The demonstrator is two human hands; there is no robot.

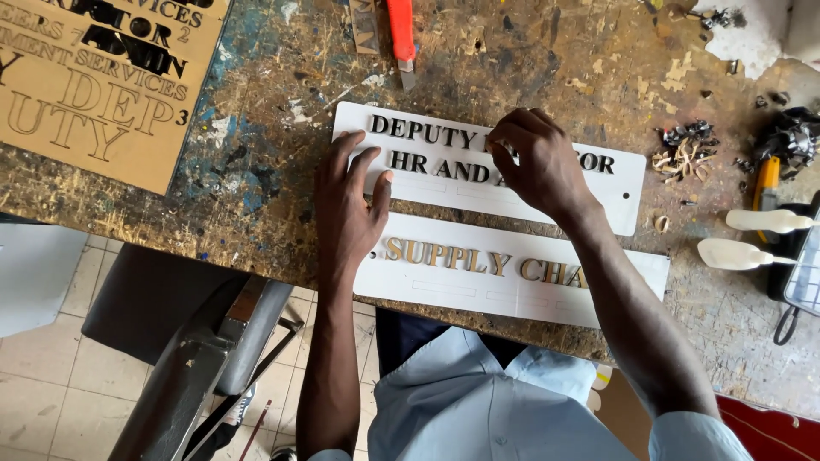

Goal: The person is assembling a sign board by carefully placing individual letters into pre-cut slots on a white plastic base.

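Pinching at a small black letter, too hidden to confirm, the right hand (536, 162) works mid-row on the upper white sign plate (615, 183), while the left hand (352, 201) lies flat and open, holding that plate down. Both its rows look nearly filled; the lower plate (636, 277) carries gold letters, its row apparently unfinished. An orange utility knife (401, 34) lies on the scarred, paint-flecked workbench (273, 102).

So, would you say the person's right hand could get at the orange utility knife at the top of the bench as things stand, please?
Probably yes. The right hand rests on the upper white sign plate, and the orange utility knife lies just beyond that plate on the bare, paint-stained bench, with nothing lying between them.
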